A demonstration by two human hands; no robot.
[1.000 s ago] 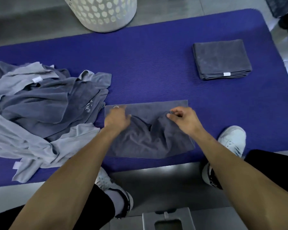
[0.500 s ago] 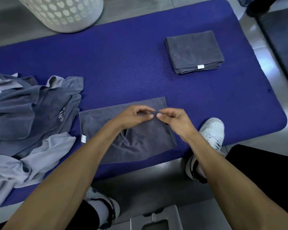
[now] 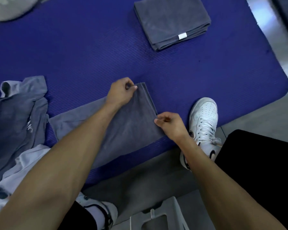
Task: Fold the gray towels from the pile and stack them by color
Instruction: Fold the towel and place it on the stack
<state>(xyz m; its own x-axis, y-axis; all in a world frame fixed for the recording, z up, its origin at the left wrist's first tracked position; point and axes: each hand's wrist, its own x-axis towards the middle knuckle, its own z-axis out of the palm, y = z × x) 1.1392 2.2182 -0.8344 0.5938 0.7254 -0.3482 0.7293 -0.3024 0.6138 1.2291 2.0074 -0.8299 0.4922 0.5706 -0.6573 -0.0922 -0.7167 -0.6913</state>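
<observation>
Half a second ago both hands were pinching together at the middle of the dark gray towel [image 3: 131, 123]; now they have parted along its right-hand edge, and the cloth has been doubled over so that edge shows stacked layers. The view has also swung: the white basket [image 3: 8, 9] is only a blurred sliver at the top left corner, and the folded stack sits higher in view.

At the far left the pile of unfolded towels [image 3: 18, 117] lies crumpled on the blue mat [image 3: 83, 52], dark gray over lighter gray, its near side touching the towel being worked.

The left hand [image 3: 120, 92] reaches across that towel, forearm lying over it, fingers curled and thumb and forefinger pinching the far right corner. The right hand [image 3: 170, 123] comes in from the near side, fingers curled, pinching the near end of the same folded edge. The edge runs straight between the two pinches, and the towel lies flat on the mat toward the near border.

Beyond, well apart toward the far right, the folded stack [image 3: 171, 22] of dark gray towels rests on the mat, a white tag on its near edge. A white sneaker [image 3: 204, 118] stands just beside the right hand
</observation>
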